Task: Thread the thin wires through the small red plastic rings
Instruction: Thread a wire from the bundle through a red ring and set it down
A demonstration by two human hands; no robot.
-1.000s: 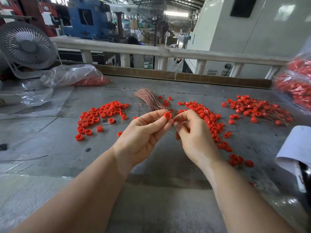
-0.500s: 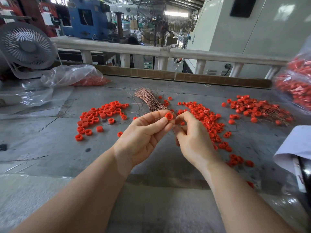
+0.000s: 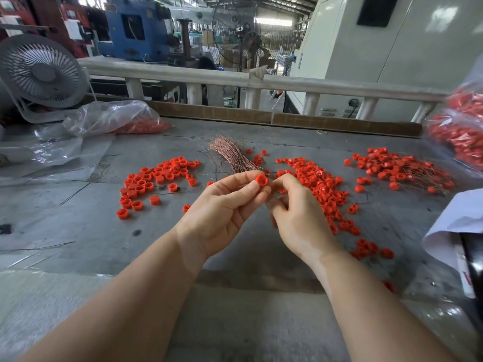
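My left hand (image 3: pixel 224 207) pinches a small red plastic ring (image 3: pixel 261 179) between thumb and fingertips, above the middle of the grey table (image 3: pixel 91 226). My right hand (image 3: pixel 295 212) sits right beside it with its fingers curled toward the ring; the thin wire in its pinch is too fine to make out. A bundle of copper-coloured wires (image 3: pixel 231 154) lies just behind my hands. Loose red rings lie in a pile at the left (image 3: pixel 156 178) and a longer pile at the right (image 3: pixel 321 189). Rings with wires through them (image 3: pixel 397 168) are heaped at the far right.
A clear plastic bag with red parts (image 3: pixel 117 118) lies at the back left beside a white desk fan (image 3: pixel 41 74). Another bag of red parts (image 3: pixel 460 131) stands at the right edge. A white cloth (image 3: pixel 454 226) lies at the right. A low cardboard strip (image 3: pixel 287 117) borders the table's far side.
My right hand has drawn slightly down and toward me, its fingers curling in more beside the ring. My left hand has kept the ring nearly in place.
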